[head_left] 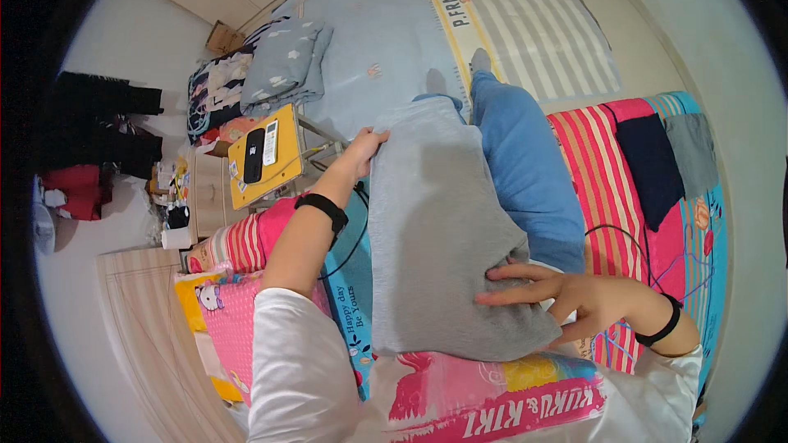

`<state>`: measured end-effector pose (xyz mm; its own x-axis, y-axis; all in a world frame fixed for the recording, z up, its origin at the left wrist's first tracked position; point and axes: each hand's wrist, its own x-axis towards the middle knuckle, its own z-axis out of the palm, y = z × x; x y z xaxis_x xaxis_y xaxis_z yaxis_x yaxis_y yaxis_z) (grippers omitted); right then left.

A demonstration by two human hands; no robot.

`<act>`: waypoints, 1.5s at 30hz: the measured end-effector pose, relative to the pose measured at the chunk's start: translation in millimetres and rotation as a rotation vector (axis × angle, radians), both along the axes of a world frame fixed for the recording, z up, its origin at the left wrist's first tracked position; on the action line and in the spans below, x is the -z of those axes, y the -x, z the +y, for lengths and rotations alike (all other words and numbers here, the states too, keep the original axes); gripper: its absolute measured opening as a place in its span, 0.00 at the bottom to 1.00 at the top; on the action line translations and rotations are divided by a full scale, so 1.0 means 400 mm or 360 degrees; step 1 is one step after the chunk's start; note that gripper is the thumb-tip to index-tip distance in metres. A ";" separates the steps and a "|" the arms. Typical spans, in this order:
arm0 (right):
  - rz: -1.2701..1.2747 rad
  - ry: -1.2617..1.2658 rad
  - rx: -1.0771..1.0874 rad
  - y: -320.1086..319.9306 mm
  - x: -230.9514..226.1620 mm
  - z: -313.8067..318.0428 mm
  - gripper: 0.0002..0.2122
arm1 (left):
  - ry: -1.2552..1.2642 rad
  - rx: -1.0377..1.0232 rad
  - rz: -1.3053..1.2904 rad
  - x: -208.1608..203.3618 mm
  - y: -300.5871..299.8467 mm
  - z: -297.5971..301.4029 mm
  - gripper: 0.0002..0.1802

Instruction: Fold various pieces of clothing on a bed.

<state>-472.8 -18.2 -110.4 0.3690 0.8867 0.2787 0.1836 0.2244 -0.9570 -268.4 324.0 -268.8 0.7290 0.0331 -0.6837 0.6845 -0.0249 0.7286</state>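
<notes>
Pale walls (148, 29) curve round a room largely taken up by bedding: a light blue sheet (369, 29) spread ahead of me, and a pink striped cover (574, 156) to my right, with a dark folded cloth (648, 164) and a smaller grey-green cloth (692, 152) lying side by side on it. My outstretched legs (521, 160) are in blue trousers, and the grey garment (435, 238) lies over my lap, covering much of my left leg. Off to my left stands a yellow-topped surface (289, 171) carrying a black phone-like object (255, 156).

I judge this to be a smoothing step, and it calls for light, opposed tension: one edge anchored, the other side drawn outward until the panel sits flat. The right side needs most care, since the cloth bunches there into soft creases; I should ease those out with flat fingers rather than tug, because this fabric would probably stretch and skew.

My left grip (361, 154) is closed on the garment's left edge near its far end, nipping the fabric lightly. My right grip (579, 299) looks looser: two fingers (525, 271) rest parted beside the bunched folds, though I cannot tell whether the others pinch the edge.
</notes>
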 end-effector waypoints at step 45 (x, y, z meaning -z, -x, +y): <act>-0.0175 0.0623 -0.0183 -0.008 -0.092 0.025 0.21 | 0.0969 0.1941 0.0800 -0.368 0.567 0.139 0.29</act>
<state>-469.4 -8.2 -73.6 0.2485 0.9671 -0.0550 0.2842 -0.1271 -0.9503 -495.1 379.6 -121.6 -0.2248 -0.8028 -0.5522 0.6455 -0.5472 0.5328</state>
